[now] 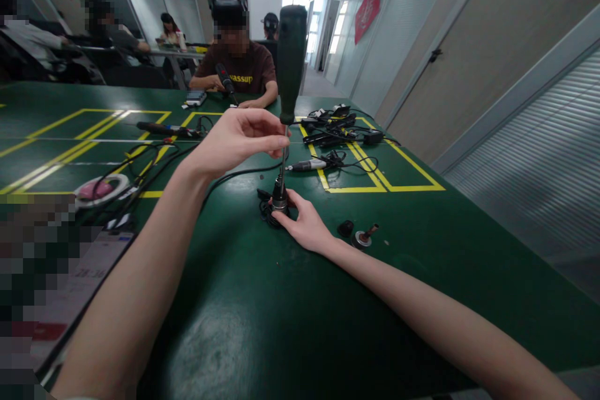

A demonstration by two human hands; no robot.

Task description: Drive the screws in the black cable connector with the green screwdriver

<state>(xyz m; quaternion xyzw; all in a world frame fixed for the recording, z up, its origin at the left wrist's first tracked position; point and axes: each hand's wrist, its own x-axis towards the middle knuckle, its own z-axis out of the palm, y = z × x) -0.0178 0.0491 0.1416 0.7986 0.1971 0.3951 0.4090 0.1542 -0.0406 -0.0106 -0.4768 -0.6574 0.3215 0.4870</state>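
Observation:
A screwdriver [291, 62] with a dark green handle stands upright in front of me. My left hand [241, 137] pinches its thin shaft just below the handle. The lower end of the shaft meets a small black cylindrical piece with a metal ring [280, 195], though the exact contact is too small to make out. Thumb and fingers of my right hand [304, 222] close around that piece near the tabletop. A coiled black cable [268, 215] lies beside it. To the right rest a small black cap [345, 228] and a round metal part with a copper-coloured stem [363, 238].
Behind my hands lie a grey-and-black pen-shaped tool [307, 165] and a heap of black cables [335, 125]. At left are another corded tool [164, 129] and a white ring-shaped roll [100, 190]. Across the green table [375, 312], a person [239, 62] holds a power screwdriver [225, 79].

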